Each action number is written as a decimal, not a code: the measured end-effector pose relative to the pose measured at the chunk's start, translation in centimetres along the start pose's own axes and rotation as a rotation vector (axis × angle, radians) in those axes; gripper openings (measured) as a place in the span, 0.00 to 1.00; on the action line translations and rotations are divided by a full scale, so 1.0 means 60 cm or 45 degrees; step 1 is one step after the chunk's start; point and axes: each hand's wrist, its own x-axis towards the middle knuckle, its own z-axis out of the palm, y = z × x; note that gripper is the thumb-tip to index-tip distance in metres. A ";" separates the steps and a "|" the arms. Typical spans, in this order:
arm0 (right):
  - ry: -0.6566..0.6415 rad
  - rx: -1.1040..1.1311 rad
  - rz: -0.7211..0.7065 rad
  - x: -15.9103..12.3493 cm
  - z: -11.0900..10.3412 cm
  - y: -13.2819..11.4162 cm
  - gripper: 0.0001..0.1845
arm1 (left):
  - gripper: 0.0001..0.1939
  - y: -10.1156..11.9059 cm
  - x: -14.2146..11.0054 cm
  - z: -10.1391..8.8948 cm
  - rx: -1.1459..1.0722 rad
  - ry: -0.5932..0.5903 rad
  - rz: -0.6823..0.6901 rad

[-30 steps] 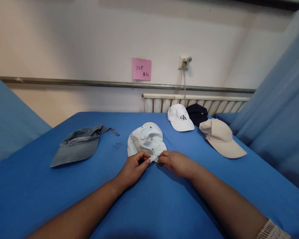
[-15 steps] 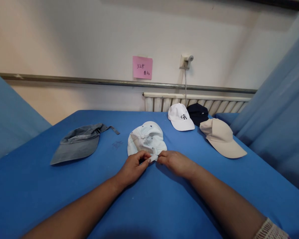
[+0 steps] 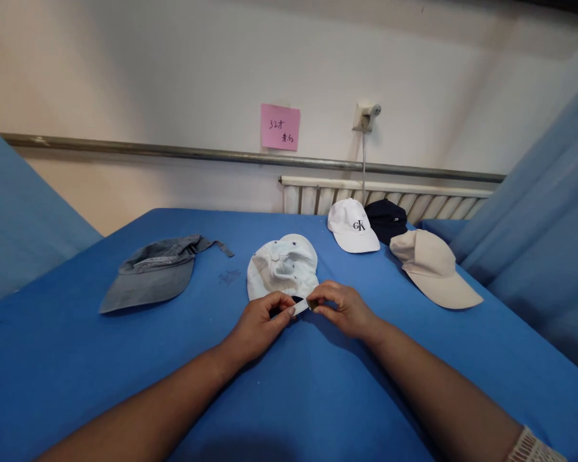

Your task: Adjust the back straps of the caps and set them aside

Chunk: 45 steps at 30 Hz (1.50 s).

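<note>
A pale, whitish-blue baseball cap (image 3: pixel 284 266) lies in the middle of the blue surface, its back strap turned toward me. My left hand (image 3: pixel 261 319) pinches the cap's white strap (image 3: pixel 300 307) between thumb and fingers. On the other side, my right hand (image 3: pixel 341 309) pinches a small dark metal-looking buckle (image 3: pixel 313 304) at the strap's end. The dark opening at the cap's back shows between both hands.
A grey cap (image 3: pixel 157 273) with a loose strap lies at left. Toward the right sit a white cap (image 3: pixel 352 226), a navy cap (image 3: pixel 386 220) and a beige cap (image 3: pixel 436 266) on the blue sheet (image 3: pixel 250 404). Behind are a radiator (image 3: pixel 313 197) and a wall rail (image 3: pixel 173 151).
My right hand has lifted slightly and its fingers have shifted, so the buckle now shows. The left hand keeps its pinch on the strap. The view has moved a little.
</note>
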 end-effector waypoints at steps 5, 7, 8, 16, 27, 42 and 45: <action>0.003 0.002 0.007 -0.002 0.005 0.003 0.12 | 0.11 0.003 -0.002 0.003 0.017 -0.001 -0.013; -0.009 -0.012 0.019 -0.002 0.006 0.003 0.12 | 0.11 0.001 -0.002 0.004 0.019 -0.011 -0.003; -0.011 -0.015 0.026 -0.002 0.006 0.002 0.13 | 0.11 0.000 -0.002 0.004 0.017 -0.018 0.002; -0.017 -0.019 0.015 -0.004 0.008 0.003 0.13 | 0.10 0.003 -0.003 0.004 -0.012 -0.057 0.037; 0.017 -0.014 -0.023 -0.007 0.011 0.006 0.14 | 0.10 0.000 -0.002 0.005 -0.049 -0.090 0.015; 0.013 0.000 -0.058 -0.005 0.014 0.008 0.15 | 0.11 -0.017 0.004 0.006 -0.091 -0.148 0.088; 0.012 -0.006 -0.056 -0.006 0.013 0.007 0.15 | 0.11 -0.015 0.003 0.006 -0.108 -0.124 0.057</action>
